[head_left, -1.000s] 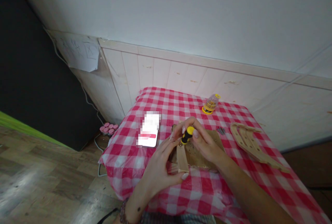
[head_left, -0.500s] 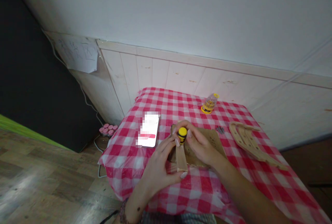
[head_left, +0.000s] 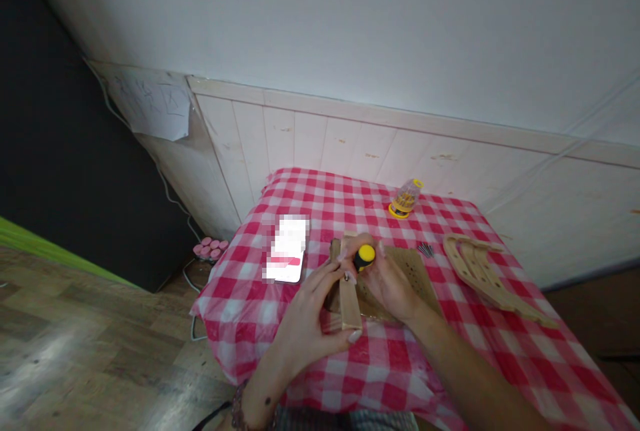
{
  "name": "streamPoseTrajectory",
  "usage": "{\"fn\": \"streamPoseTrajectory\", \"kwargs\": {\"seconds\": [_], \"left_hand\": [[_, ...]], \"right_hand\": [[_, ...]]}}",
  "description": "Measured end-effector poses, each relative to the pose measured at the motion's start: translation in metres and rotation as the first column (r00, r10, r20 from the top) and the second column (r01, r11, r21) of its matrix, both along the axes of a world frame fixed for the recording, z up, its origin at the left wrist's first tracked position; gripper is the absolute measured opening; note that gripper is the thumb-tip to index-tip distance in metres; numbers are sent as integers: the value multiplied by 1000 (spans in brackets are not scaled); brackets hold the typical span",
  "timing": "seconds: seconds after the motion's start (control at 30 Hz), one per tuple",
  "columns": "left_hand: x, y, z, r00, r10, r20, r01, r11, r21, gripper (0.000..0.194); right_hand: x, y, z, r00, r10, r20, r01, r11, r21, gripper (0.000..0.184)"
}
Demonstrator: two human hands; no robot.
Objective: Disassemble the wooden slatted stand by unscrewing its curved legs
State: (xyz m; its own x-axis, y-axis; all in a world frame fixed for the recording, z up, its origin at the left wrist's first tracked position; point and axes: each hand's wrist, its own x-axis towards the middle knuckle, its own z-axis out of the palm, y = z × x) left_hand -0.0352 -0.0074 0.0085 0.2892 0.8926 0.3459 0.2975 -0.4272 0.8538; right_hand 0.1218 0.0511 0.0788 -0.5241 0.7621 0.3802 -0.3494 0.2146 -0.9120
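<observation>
My left hand [head_left: 306, 314] is closed around a narrow wooden bar [head_left: 351, 306], thumb at its near end and fingers along its far part. A small dark spot, perhaps a screw head or hole, shows on the bar near my fingertips. In my right hand [head_left: 393, 284] is a screwdriver with a yellow and black handle [head_left: 367, 255], tilted to the right, just beside the bar. Its tip is hidden by my fingers. Beneath both hands lies a brown board [head_left: 415, 271] with small dark marks.
Several screws [head_left: 425, 250] lie right of the board, near curved wooden parts [head_left: 475, 271] with holes. A clear and yellow bit case [head_left: 405, 199] stands farther back. A lit phone [head_left: 287, 251] rests at left on the checkered tablecloth [head_left: 330, 191]. A white wall rises behind.
The screwdriver has moved right, off the bar, and tilted, uncovering the dark spot on the wood. My right hand shifted with it; my left hand stays in place.
</observation>
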Motion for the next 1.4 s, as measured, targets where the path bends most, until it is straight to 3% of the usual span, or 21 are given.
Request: {"fn": "streamPoseTrajectory", "kwargs": {"seconds": [0.1, 0.23, 0.37, 0.53, 0.6, 0.67, 0.9, 1.1, 1.17, 1.33, 1.4], "left_hand": [[-1, 0, -1, 1000, -7, -6, 7, 1000, 18, 78], [-1, 0, -2, 1000, -1, -14, 2, 1000, 29, 78], [0, -1, 0, 1000, 8, -10, -7, 999, 47, 82], [1, 0, 3, 1000, 1, -11, 0, 1000, 9, 67], [1, 0, 4, 1000, -4, -9, 4, 1000, -1, 68], [1, 0, 4, 1000, -4, -4, 4, 1000, -3, 73], [0, -1, 1, 1000, -1, -4, 1, 1000, 20, 80], [0, 0, -3, 1000, 3, 3, -3, 999, 33, 79], [0, 0, -2, 1000, -8, 6, 8, 999, 37, 79], [0, -1, -1, 1000, -2, -14, 2, 1000, 31, 77], [0, -1, -2, 1000, 7, -19, -6, 999, 36, 80]], "right_hand": [[5, 1, -1, 999, -28, 42, 25, 998, 59, 42], [11, 0, 9, 994, 15, 111, -30, 990, 138, 30], [10, -2, 18, 994, 49, 101, -62, 990, 127, 21], [2, -1, 9, 999, 30, 45, -34, 996, 85, 34], [-1, 0, 4, 999, 22, 25, -22, 999, 23, 49], [0, 0, 1, 1000, 2, 26, -1, 1000, -8, 52], [10, -1, 9, 996, -83, 21, 82, 995, 54, 21], [4, -4, 19, 996, -31, -89, 25, 997, -67, 27], [3, -5, 20, 996, -46, -80, 41, 997, -64, 27], [7, -5, 18, 999, -40, -30, 39, 999, -33, 51], [10, -5, 16, 998, -54, 18, 54, 999, -10, 51]]}}
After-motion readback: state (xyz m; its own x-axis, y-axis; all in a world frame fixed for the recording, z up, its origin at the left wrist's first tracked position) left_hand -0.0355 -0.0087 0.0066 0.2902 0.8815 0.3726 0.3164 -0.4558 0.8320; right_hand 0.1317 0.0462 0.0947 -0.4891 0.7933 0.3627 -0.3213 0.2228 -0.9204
